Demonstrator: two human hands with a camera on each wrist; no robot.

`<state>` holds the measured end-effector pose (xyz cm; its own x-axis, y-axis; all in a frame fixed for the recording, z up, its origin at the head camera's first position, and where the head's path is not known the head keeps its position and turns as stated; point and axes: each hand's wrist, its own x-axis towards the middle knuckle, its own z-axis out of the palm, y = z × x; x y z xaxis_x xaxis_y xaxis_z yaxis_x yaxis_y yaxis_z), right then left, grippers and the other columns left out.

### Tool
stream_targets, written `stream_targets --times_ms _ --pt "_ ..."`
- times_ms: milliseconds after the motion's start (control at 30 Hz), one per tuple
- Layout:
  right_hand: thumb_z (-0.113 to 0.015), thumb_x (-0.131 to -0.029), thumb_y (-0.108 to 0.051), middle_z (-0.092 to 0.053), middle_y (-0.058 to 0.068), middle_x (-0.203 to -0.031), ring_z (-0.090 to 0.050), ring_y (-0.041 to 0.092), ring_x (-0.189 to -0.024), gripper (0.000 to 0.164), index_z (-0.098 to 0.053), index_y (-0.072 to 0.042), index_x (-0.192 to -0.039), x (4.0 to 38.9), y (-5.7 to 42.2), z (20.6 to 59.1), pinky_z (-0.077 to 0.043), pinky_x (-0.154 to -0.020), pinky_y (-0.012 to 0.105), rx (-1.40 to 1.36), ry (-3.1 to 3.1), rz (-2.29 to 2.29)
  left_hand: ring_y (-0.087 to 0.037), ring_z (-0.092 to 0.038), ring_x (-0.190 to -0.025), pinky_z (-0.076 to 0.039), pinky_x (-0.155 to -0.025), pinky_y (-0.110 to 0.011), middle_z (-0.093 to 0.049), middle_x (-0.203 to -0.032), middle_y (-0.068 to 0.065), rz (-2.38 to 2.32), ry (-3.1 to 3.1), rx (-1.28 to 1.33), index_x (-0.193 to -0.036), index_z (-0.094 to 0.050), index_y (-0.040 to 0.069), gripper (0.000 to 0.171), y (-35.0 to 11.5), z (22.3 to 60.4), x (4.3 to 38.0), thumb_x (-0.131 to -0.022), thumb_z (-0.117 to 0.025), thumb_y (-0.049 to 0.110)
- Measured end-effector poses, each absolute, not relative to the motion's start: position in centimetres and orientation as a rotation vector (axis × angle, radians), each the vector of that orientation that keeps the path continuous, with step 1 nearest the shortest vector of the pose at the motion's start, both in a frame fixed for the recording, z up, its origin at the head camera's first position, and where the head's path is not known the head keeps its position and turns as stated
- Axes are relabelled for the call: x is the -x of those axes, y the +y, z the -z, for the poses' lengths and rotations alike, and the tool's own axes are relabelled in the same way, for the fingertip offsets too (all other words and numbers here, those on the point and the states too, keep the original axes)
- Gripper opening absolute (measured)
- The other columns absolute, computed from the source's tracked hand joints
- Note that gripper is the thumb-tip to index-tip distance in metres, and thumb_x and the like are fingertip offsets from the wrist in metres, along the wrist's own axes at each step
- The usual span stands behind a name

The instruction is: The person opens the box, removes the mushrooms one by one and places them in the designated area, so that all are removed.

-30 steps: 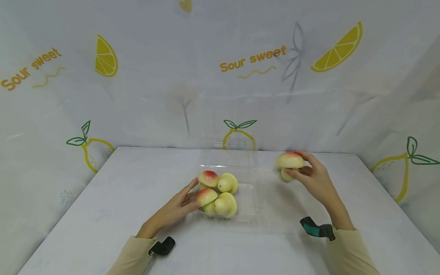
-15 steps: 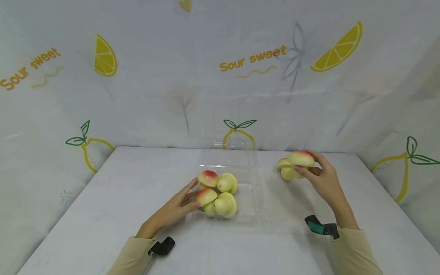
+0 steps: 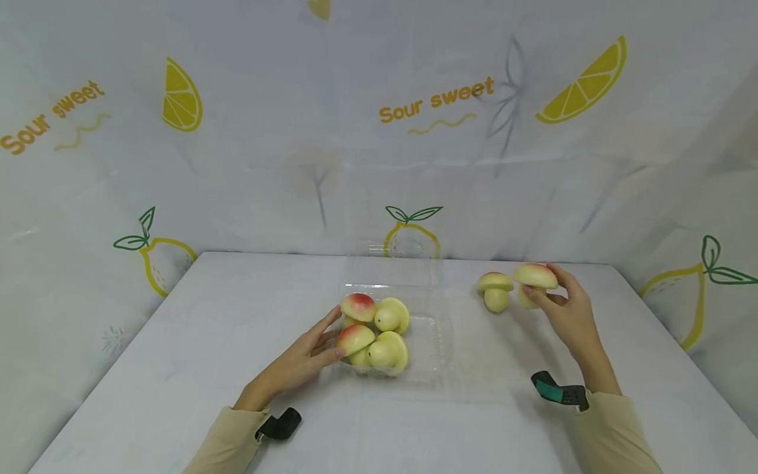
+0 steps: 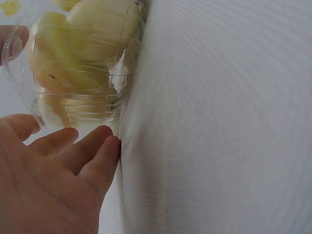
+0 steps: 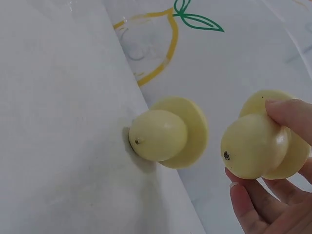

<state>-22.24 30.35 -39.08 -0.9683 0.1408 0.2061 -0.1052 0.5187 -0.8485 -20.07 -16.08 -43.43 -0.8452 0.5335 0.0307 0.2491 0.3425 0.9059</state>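
Note:
A clear plastic clamshell box (image 3: 423, 352) stands open at the middle of the table, its lid (image 3: 393, 271) folded back. Several pale yellow toy mushrooms (image 3: 387, 353) fill its left half, some with red-flushed caps showing. My left hand (image 3: 302, 355) rests against the box's left side, fingers extended; in the left wrist view fingertips (image 4: 102, 131) reach the ribbed wall. My right hand (image 3: 571, 316) holds another toy mushroom (image 3: 535, 275) upright by cap and stem, at the back right. Just left of it a toy mushroom (image 3: 496, 299) stands on its stem.
The white-covered table (image 3: 160, 368) ends at the back against a white curtain (image 3: 266, 131) printed with lemons and lettering. The box's right half holds no mushroom. Black straps (image 3: 559, 392) with cameras sit at both wrists.
My right hand has moved right with its toy mushroom, away from the standing one, which now shows fully. The left hand and the box have stayed in place.

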Motion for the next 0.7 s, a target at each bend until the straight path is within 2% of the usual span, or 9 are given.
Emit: stream_targets --times_ms 200,433,700 --pt "-0.062 -0.098 -0.036 -0.027 0.032 -0.154 -0.051 -0.02 -0.085 0.08 -0.021 0.005 -0.154 22.2 30.8 39.6 -0.041 -0.072 0.003 0.077 -2.516 -1.44 -0.043 -0.03 -0.147 -0.03 -0.119 -0.054 -0.011 -0.167 -0.011 -1.508 2.336 -0.696 -0.161 -0.008 0.02 0.077 -16.1 43.5 20.1 -0.102 -0.057 0.028" --pt "-0.059 -0.099 -0.039 -0.029 0.028 -0.151 -0.048 -0.023 -0.085 0.08 -0.019 0.001 -0.156 22.5 31.3 40.4 -0.04 -0.071 0.004 0.113 -2.544 -1.416 -0.043 -0.03 -0.147 -0.03 -0.119 -0.054 -0.012 -0.167 -0.01 -1.505 2.337 -0.689 -0.161 -0.008 0.02 0.077 -16.1 43.6 20.1 -0.102 -0.056 0.028" --pt "-0.059 -0.1 -0.035 -0.033 0.032 -0.15 -0.046 -0.024 -0.082 0.077 -0.02 0.0 -0.156 22.8 31.7 41.1 -0.04 -0.068 0.002 0.151 -2.529 -1.41 -0.043 -0.031 -0.147 -0.03 -0.119 -0.054 -0.012 -0.167 -0.01 -1.507 2.341 -0.694 -0.161 -0.008 0.02 0.077 -16.1 43.5 20.1 -0.102 -0.057 0.028"
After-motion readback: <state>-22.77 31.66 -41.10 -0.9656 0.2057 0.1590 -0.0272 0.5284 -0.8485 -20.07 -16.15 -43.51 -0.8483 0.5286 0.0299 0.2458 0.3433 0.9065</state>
